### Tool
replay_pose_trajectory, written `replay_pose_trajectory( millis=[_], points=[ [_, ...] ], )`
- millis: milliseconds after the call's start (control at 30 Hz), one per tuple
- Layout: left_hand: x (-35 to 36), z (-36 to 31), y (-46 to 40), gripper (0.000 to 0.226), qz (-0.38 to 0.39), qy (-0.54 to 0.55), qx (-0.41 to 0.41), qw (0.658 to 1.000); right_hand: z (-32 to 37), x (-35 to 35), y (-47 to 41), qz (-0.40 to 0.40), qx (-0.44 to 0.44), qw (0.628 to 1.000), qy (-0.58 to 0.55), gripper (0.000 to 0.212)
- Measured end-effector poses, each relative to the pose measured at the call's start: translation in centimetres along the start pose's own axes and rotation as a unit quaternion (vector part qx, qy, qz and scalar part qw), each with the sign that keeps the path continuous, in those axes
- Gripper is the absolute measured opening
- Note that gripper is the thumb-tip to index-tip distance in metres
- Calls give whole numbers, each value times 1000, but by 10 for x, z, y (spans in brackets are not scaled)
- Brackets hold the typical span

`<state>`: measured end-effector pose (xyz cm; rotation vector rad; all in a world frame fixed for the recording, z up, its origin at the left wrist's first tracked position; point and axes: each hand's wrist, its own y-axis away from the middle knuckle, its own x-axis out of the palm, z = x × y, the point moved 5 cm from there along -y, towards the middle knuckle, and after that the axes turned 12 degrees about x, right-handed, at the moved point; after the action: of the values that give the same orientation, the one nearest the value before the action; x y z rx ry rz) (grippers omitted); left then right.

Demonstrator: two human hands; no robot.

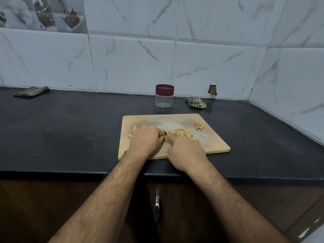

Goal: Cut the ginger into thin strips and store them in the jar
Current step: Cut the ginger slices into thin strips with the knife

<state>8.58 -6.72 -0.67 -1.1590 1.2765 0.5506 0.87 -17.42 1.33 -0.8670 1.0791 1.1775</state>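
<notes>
Marble-patterned wall tiles (140, 55) back a black countertop (70, 130), whose front edge runs across at 6 o'clock above dark cabinet doors (184, 207). Wooden cutting board (215, 144) lies near that front edge, with bare counter stretching wide toward 9 o'clock and a narrower band toward 3 o'clock, where the side wall closes in. Left hand (144, 139), fingers curled, holds down a ginger piece (165, 137) at board centre; right hand (186, 152) is clamped on a knife (164, 132), only whose tip shows. Cut ginger strips (185, 133) are heaped at 3 o'clock of the blade; peelings (199, 126) sit at the board's 1 o'clock corner. Clear jar (164, 99), maroon lid on, stands empty at 12 o'clock behind the board. Checked cloth (196, 102) lies just right of it; folded cloth (31, 91) lies at 10 o'clock.
</notes>
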Motion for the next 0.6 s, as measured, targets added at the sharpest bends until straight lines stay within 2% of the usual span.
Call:
replay_pose_trajectory(
  millis=[267, 433, 600],
  points=[
    [0, 1, 0, 31, 1, -9, -10, 1000, 7, -1, 2, -2, 1, 999, 51, 53],
    [-1, -1, 1, 30, -5, -12, -7, 1000, -7, 4, 24, 18, -10, 998, 63, 67],
    [-3, -2, 1, 29, -15, -13, -5, 1000, -13, 1, 26, 20, 2, 999, 48, 65]
  ],
)
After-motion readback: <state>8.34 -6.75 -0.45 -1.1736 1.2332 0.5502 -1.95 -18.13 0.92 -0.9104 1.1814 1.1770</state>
